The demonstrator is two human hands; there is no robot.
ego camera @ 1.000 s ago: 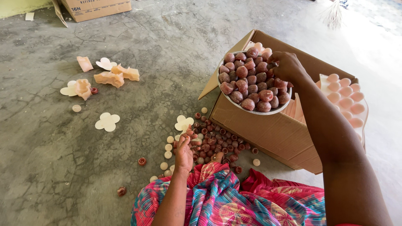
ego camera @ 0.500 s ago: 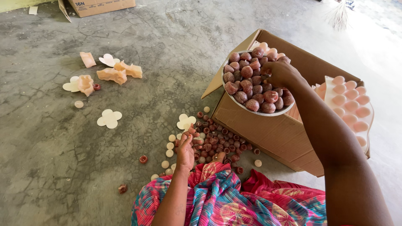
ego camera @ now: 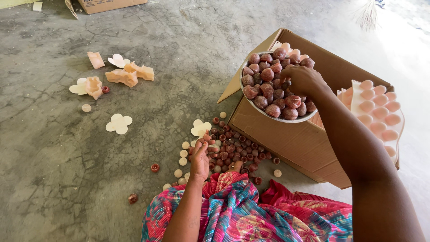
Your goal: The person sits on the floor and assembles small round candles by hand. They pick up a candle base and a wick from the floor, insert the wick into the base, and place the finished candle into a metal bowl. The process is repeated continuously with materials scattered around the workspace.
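My right hand (ego camera: pixel 303 80) rests curled on top of a heap of dark red, dome-shaped wax pieces (ego camera: pixel 268 85) in a white bowl (ego camera: pixel 278 118); whether it grips one is hidden. The bowl sits on the edge of an open cardboard box (ego camera: pixel 295 143). My left hand (ego camera: pixel 200 157) reaches down to a pile of small red cup-shaped pieces (ego camera: pixel 233 150) on the concrete floor, its fingers bent over the pile's left edge. I cannot tell if it holds a piece.
Pale pink moulds with round bumps (ego camera: pixel 378 114) stand in the box. Flower-shaped cream and peach moulds (ego camera: pixel 118 123) (ego camera: pixel 130 75) lie to the left, with small cream discs (ego camera: pixel 182 154) near the pile. A bright patterned cloth (ego camera: pixel 251 215) covers my lap. Another cardboard box (ego camera: pixel 107 4) stands far back.
My right hand has stayed on the bowl's heap. My left hand has shifted slightly over the floor pile. The view has tilted a little.
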